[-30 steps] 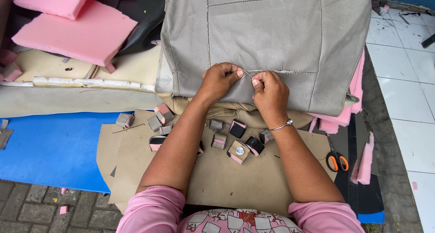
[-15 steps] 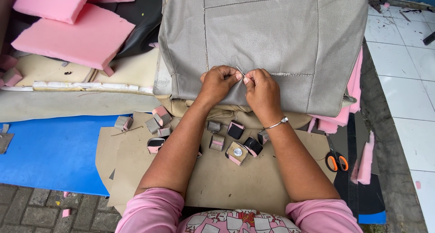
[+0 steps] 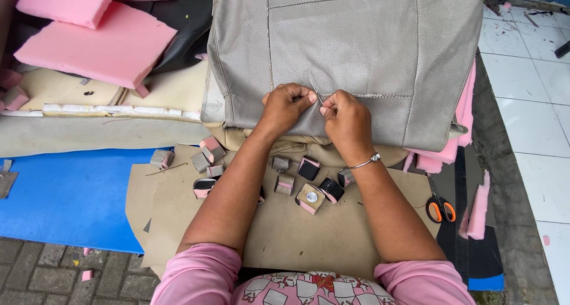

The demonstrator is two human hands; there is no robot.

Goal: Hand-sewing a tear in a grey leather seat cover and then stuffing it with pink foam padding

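Hands meet at the centre of the frame on the grey leatherette seat cover [image 3: 344,50], which fills the upper middle and is cut off at the top edge. We pinch its horizontal seam with our left hand [image 3: 286,108] closed narrow, and our right hand [image 3: 346,122] grips a thin metal needle-like tool [image 3: 315,91] whose lower end is hidden between the fingers. Small foam-backed fabric offcuts [image 3: 309,186] lie below on the tan sheet [image 3: 297,234]. Orange-handled scissors [image 3: 440,207] sit at right, their blades hard to make out. Pink foam slabs [image 3: 98,47] occupy the upper left.
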